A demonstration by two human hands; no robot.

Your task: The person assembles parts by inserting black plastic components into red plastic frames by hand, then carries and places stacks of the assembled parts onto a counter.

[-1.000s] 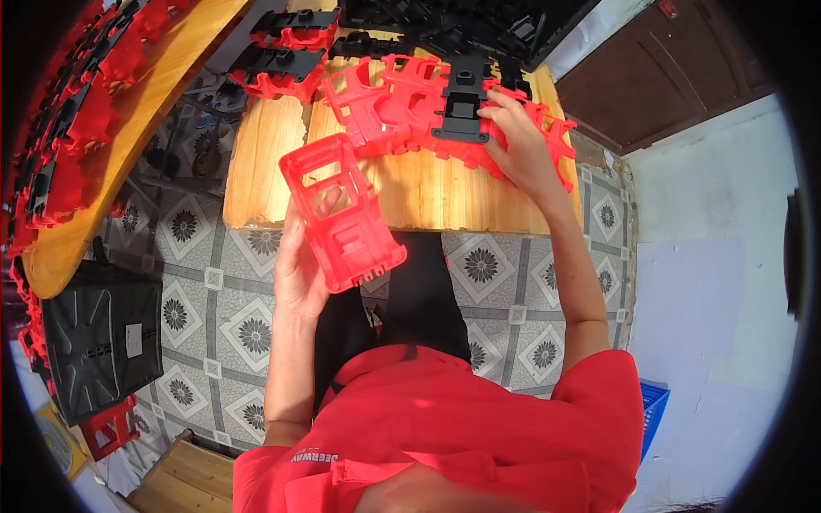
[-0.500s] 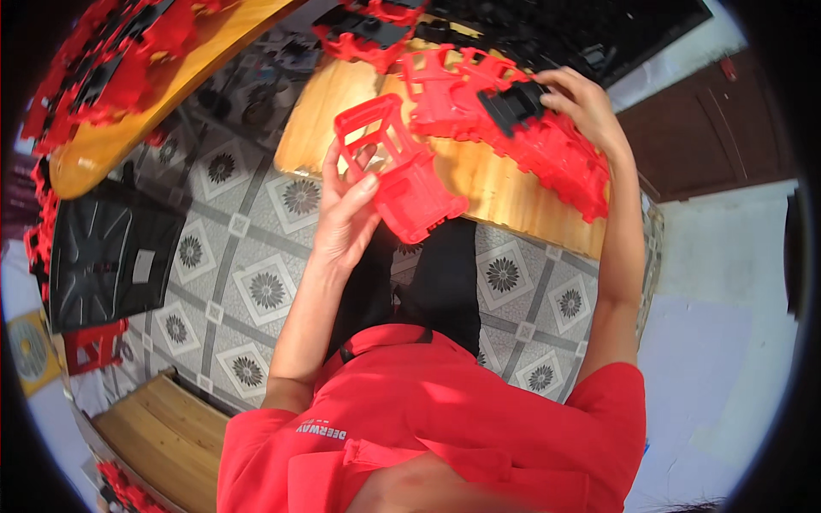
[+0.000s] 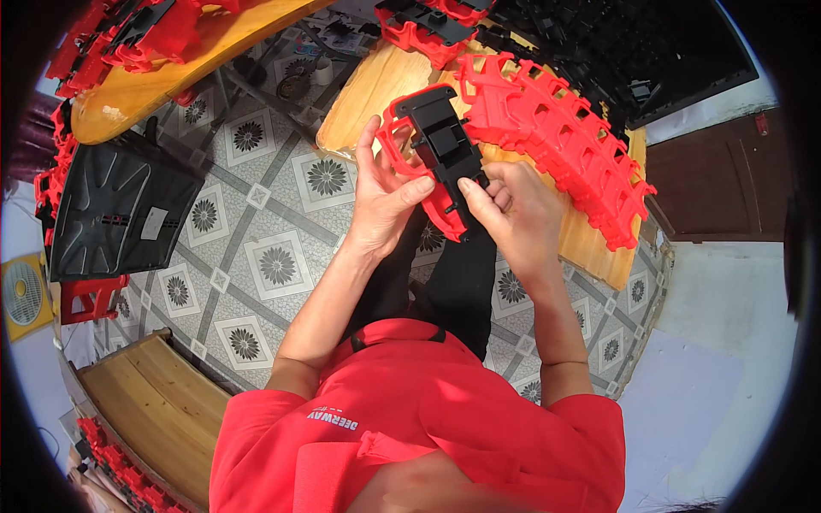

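Observation:
Both hands meet over my lap on one red plastic frame (image 3: 402, 137) with a black plastic insert (image 3: 445, 141) lying on it. My left hand (image 3: 385, 192) grips the frame's left side, thumb pressed on its lower edge. My right hand (image 3: 513, 209) holds the frame's lower right end, fingertips on the black insert. Behind the piece, a row of several matching red frames (image 3: 564, 128) lies on a wooden table (image 3: 368, 90).
More red and black parts (image 3: 428, 26) sit at the table's far end, and a pile of black parts (image 3: 624, 51) beyond. A second wooden table (image 3: 162, 81) at left carries red pieces. A black panel (image 3: 120, 205) leans on the tiled floor; a wooden bench (image 3: 162, 410) stands lower left.
My right hand left the row of red frames and brought a black insert onto the red frame held by my left hand. My head turned, shifting the whole view.

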